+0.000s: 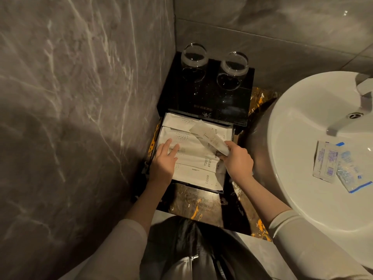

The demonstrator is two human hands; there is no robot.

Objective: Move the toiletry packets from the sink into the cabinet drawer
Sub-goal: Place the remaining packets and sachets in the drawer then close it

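Head view, looking down — a small black cabinet [205, 100] is sitting in the corner of grey marbled walls [70, 87], with its drawer [159, 138] pulled out toward the viewer. Two clear glasses [194, 57] [234, 66] are standing on the cabinet's top, near its back edge.

The drawer is being filled with white paper toiletry packets: one lettered COMB [198, 177] is lying along the front edge, one lettered TOOTH BRUSH [198, 161] just behind it, and more white packets [181, 120] are stacked toward the back edge.

The left hand [164, 161] is being laid flat on the packets at the drawer's left side, fingers extended and lightly spread, nothing gripped. The right hand [237, 160] is positioned at the drawer's right edge; a long narrow packet [211, 138] is being pinched at its near end between thumb and curled fingers, its far end angled up-left above the drawer's contents. Whether it is touching the packets below cannot be told.

To the right, a white sink [302, 110] with a metal faucet [361, 102] is being seen — two flat sachets with blue print [326, 161] [352, 174] are lying overlapped in the basin near its right side, well apart from both hands. Pale sleeves [125, 239] are being worn pushed up on both forearms.
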